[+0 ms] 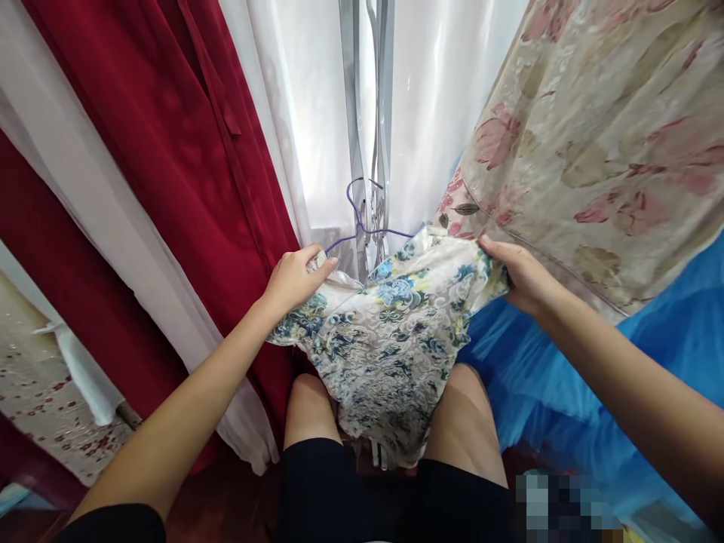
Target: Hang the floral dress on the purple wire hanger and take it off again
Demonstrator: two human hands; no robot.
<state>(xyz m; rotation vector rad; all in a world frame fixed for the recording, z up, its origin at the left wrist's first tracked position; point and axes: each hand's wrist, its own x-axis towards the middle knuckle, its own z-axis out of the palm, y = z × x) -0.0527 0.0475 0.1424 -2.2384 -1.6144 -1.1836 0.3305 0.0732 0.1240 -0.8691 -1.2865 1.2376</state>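
A floral blouse [390, 332], white with blue, green and yellow flowers, hangs spread between my hands on a purple wire hanger [362, 230]. My left hand [297, 280] is closed on its left shoulder, the thumb lying over the fabric near the hanger's arm. At the opposite shoulder, my right hand [520, 271] pinches the sleeve edge, with some fingers hidden behind the cloth. The hanger's hook points up in front of the white curtain and is not clearly caught on anything. The blouse's lower end hangs between my knees.
Red drapes [186, 151] and a pale panel [113, 181] hang at left. White curtain [311, 113] and grey straps [354, 98] are ahead. A beige floral cloth [599, 151] and blue tulle [543, 377] fill the right side. A blurred patch covers the lower right.
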